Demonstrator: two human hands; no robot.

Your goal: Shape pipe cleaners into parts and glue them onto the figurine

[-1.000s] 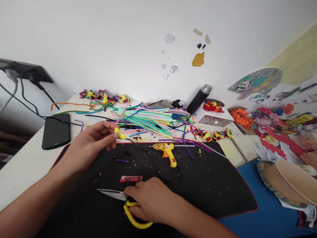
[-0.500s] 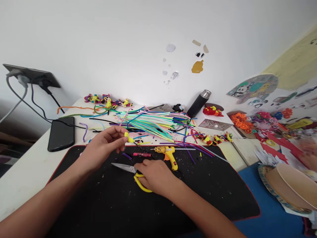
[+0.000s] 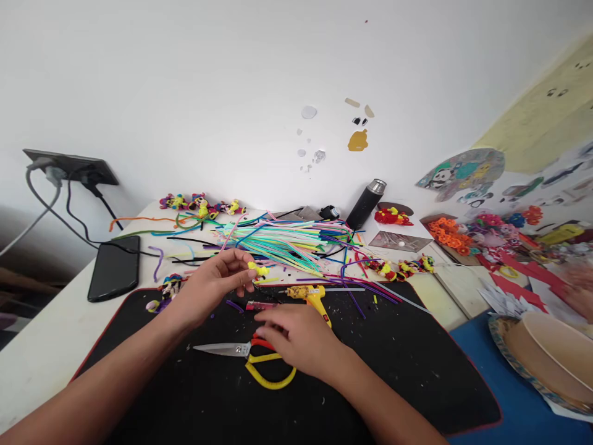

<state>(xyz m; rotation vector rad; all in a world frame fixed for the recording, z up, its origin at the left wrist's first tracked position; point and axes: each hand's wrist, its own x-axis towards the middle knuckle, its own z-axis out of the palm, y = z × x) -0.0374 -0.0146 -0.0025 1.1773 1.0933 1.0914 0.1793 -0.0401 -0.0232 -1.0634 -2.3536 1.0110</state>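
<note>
Between thumb and forefinger, my left hand (image 3: 226, 279) pinches a small bent piece of yellow pipe cleaner (image 3: 260, 269) above the far edge of the black mat (image 3: 194, 395). My right hand (image 3: 301, 334) hovers with its fingers stretched and holds nothing. Just below it lies a pair of scissors (image 3: 227, 350) with red and yellow handles, blades pointing left; my fingers partly cover the red handle. Beyond my right hand sits a yellow glue gun (image 3: 311, 293), its grip partly hidden. A pink stick-like tool (image 3: 258, 306) lies left of it.
A pile of pipe cleaners (image 3: 278, 238) spreads behind the mat. At left is a black phone (image 3: 113, 269); at back right stand a black flask (image 3: 365, 204) and a white box (image 3: 403, 236). Small pipe cleaner figures (image 3: 169, 290) lie around. At far right, a person's blurred hand (image 3: 579, 284) works.
My right hand has let go of the scissors, which now lie flat on the mat nearer to me. My left hand still holds the yellow piece, slightly farther right. The view has tilted up.
</note>
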